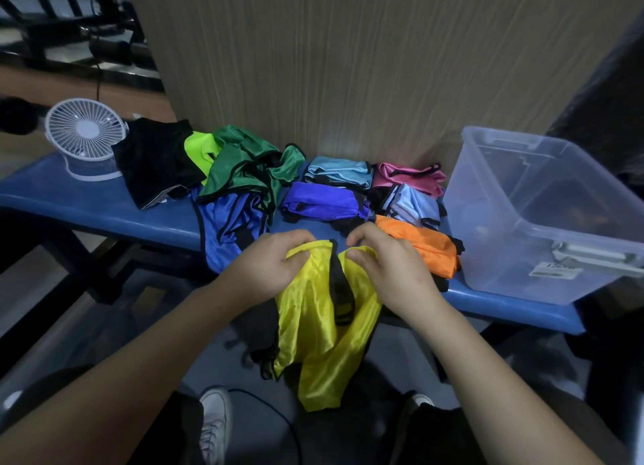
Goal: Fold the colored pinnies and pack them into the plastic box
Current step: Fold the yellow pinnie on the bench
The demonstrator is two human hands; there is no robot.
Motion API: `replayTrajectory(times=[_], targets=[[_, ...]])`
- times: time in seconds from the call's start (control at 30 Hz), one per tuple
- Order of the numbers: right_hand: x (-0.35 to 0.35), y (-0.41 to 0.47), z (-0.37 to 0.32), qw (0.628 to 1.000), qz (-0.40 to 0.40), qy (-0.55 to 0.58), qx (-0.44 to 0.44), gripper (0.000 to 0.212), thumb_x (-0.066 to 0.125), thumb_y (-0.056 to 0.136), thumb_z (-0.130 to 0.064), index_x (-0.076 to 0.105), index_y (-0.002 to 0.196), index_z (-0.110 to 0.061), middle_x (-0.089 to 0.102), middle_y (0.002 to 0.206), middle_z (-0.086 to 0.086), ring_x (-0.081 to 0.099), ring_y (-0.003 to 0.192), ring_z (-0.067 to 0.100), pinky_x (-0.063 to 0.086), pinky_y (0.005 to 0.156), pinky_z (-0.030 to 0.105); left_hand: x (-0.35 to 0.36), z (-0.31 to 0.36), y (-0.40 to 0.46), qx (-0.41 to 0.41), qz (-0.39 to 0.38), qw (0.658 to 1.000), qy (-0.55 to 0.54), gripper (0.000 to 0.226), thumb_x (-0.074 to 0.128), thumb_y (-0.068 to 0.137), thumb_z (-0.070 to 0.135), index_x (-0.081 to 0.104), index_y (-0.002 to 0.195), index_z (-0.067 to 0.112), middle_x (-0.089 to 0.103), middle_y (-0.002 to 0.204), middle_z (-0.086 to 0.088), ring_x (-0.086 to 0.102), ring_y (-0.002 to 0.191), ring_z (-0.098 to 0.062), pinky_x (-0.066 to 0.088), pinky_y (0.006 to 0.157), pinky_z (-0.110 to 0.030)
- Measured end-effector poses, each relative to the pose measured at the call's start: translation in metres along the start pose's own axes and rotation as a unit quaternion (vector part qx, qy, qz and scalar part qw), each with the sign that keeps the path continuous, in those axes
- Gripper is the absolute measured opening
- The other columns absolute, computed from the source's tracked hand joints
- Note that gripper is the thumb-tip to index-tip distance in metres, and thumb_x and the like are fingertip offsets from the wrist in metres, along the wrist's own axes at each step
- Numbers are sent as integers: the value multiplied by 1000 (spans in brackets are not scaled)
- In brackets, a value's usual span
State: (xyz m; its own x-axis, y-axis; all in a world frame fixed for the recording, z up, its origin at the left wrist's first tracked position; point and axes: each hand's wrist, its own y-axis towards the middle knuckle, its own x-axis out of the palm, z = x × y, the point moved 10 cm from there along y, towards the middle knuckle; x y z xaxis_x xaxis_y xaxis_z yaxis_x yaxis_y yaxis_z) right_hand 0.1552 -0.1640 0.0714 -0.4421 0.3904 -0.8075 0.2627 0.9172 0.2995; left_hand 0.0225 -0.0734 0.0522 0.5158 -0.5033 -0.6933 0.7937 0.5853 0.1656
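A yellow pinny (315, 328) with black trim hangs over the front edge of the blue bench (87, 199). My left hand (271, 266) grips its upper left edge, and my right hand (386, 266) grips its upper right edge. Folded pinnies lie behind my hands: orange (423, 245), purple (322, 201), pale blue (338, 171), pink (409, 177) and light blue (414, 203). Unfolded ones are heaped to the left: green (244, 166), royal blue (228, 225), neon green (200, 149) and black (156, 161). The clear plastic box (543, 241) stands open on the bench at the right.
A small white fan (83, 133) stands at the bench's left end. A wood-grain wall rises right behind the bench. Below the bench are my shoes (216, 422) and a black cable on the floor.
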Motion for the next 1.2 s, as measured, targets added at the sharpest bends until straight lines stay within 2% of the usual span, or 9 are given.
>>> replayTrajectory(times=[0.13,0.2,0.37,0.43,0.63,0.73,0.83,1.0,1.2], targets=[[-28,-4,-4,993,62,-103,-16,17,59,97,-37,56,107,-24,70,80,4,63,79,36,44,61,39,-18,9,-7,19,40,999,12,20,56,99,15,41,99,29,59,67,-8,52,56,-21,37,58,-34],[-41,-7,-4,990,95,-108,-9,13,60,98,-34,57,105,-24,67,72,4,61,71,35,44,57,40,-27,6,-8,10,55,998,10,25,57,98,13,38,97,28,62,75,-9,64,75,-23,40,65,-30],[-44,-8,18,992,66,89,60,15,60,97,-12,56,89,-24,43,51,1,32,47,15,29,48,26,-37,6,-12,23,57,998,18,24,60,94,8,43,89,24,57,83,-1,62,88,-29,47,89,-30],[-37,-8,25,987,37,134,81,21,59,98,-9,61,85,-26,43,53,-1,30,48,11,27,49,26,-35,9,-13,36,43,998,3,21,60,94,5,51,84,21,61,87,6,62,86,-22,47,88,-36],[-5,-13,31,970,-62,188,140,18,61,97,-11,73,90,-23,65,72,-1,49,57,10,39,57,26,-12,1,-9,25,-6,1000,-13,25,63,96,7,72,100,30,70,110,22,58,113,11,37,95,-4],[16,-18,24,942,-116,257,182,11,60,97,-9,70,99,-15,61,77,4,65,58,18,61,64,41,1,-2,-4,22,-25,999,7,35,65,94,9,68,115,37,66,125,19,53,124,6,39,103,-15],[30,-20,14,924,-141,299,191,11,62,96,-9,68,104,-12,63,86,15,70,64,42,56,72,65,10,1,0,16,-34,999,0,41,67,91,10,65,124,34,64,130,17,55,125,2,43,105,-27],[37,-20,9,912,-134,320,221,19,65,94,-8,64,113,-8,57,88,10,71,62,34,59,76,59,26,6,-1,8,-64,998,-9,44,58,84,33,55,126,45,70,113,9,66,101,-21,51,92,-49],[43,-22,8,871,-145,397,251,25,61,96,-12,52,119,-9,69,82,19,73,69,35,61,78,50,31,8,-7,4,-101,994,-49,54,54,81,70,51,130,47,67,116,16,63,108,-1,50,98,-39]])
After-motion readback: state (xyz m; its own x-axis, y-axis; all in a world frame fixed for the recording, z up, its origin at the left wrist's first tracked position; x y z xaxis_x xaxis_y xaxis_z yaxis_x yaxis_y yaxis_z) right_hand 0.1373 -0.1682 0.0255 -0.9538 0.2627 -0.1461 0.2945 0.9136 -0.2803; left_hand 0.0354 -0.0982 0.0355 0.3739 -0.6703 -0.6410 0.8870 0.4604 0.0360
